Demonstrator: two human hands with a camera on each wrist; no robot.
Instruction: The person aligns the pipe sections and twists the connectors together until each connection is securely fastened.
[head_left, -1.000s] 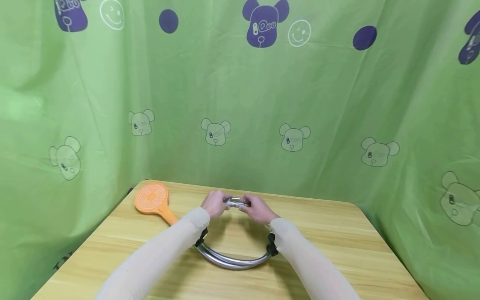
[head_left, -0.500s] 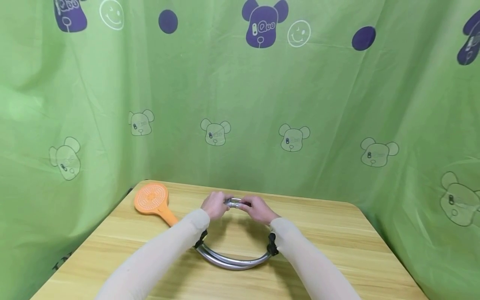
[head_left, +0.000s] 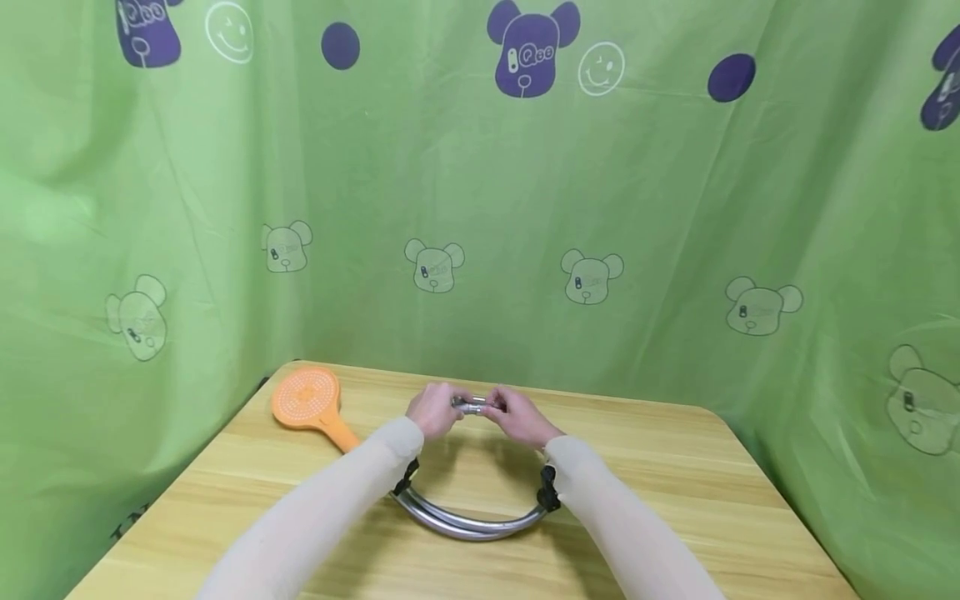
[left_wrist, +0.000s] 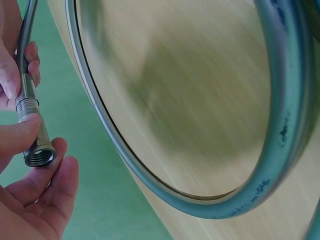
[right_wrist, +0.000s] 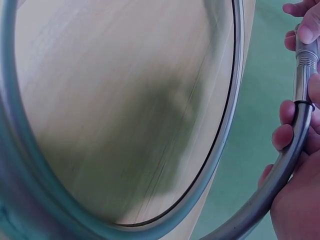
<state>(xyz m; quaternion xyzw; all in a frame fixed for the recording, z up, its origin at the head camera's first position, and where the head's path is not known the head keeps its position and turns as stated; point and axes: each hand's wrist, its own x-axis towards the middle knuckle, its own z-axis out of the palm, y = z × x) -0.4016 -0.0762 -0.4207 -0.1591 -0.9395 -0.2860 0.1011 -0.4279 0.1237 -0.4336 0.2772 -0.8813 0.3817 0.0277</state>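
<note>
Head view: left hand (head_left: 435, 410) pinches the nut (left_wrist: 39, 142) at one end of the hose (head_left: 471, 531); right hand (head_left: 522, 418), fingers curled, grips the hose just beside that nut.

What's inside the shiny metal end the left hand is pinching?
Screw-like ridges line the mouth of the metal end. Its own side covers anything deeper, so I can't tell.
</note>
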